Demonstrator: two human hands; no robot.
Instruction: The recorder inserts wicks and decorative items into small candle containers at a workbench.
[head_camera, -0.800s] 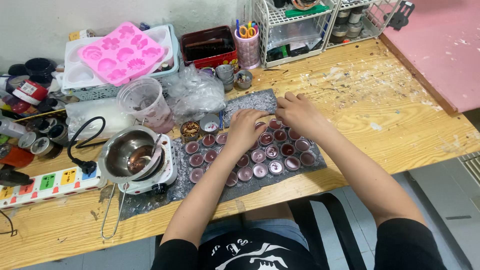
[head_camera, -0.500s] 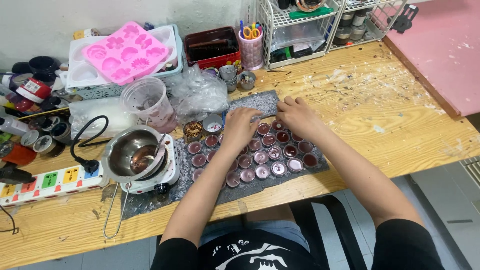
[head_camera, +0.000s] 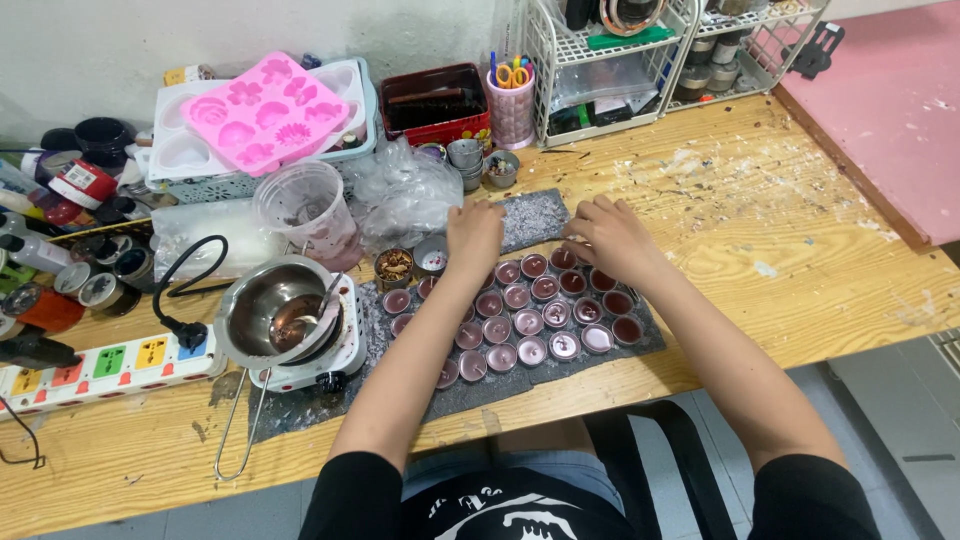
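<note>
**Small tins nearly all filled and set in rows**

The small round tins (head_camera: 528, 322) sit in rows on the grey mat (head_camera: 540, 215) in the middle of the desk (head_camera: 800, 250), most already holding dark reddish wax. My left hand (head_camera: 473, 235) rests at the back row, fingers curled, grip unclear. My right hand (head_camera: 610, 232) pinches lightly at a back tin. The melting pot (head_camera: 278, 318) stands left, nearly empty.

A home craft workbench: wax-splattered wooden table (head_camera: 760, 200), pink silicone mould (head_camera: 262, 110), melting pot (head_camera: 275, 315), rows of filled tins (head_camera: 530, 320)
</note>
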